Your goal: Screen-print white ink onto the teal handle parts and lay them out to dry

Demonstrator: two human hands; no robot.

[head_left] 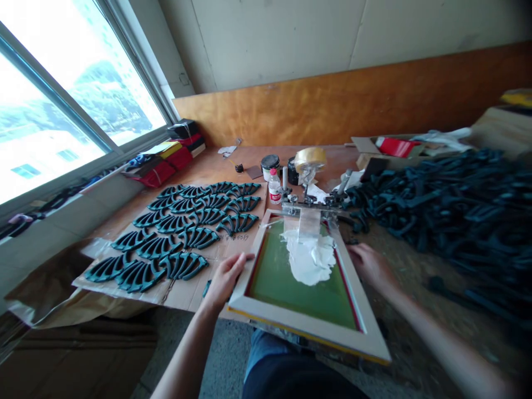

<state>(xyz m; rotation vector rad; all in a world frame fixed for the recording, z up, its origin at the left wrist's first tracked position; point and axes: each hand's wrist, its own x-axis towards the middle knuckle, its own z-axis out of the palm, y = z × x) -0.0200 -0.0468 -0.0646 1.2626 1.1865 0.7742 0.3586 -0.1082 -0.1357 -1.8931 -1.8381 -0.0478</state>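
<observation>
A screen-printing frame (310, 335) with green mesh lies in front of me, clamped at its far end. White paste (310, 260) is heaped on the mesh, below a squeegee blade (310, 223). My left hand (226, 277) is closed beside the frame's left edge, with dark ends of a curved plastic piece (206, 287) showing on either side of the fingers. At the frame's right side, my right hand (368, 263) is blurred, its fingertips close to a dark piece (352, 241). Whether it grips that piece is unclear.
Rows of dark curved pieces (141, 271) lie on cardboard (183, 293) at left. A large pile of similar pieces (449, 205) covers the right side. Behind the clamp stand a red-capped bottle (275, 188), a jar (270, 166) and a tape roll (310, 158).
</observation>
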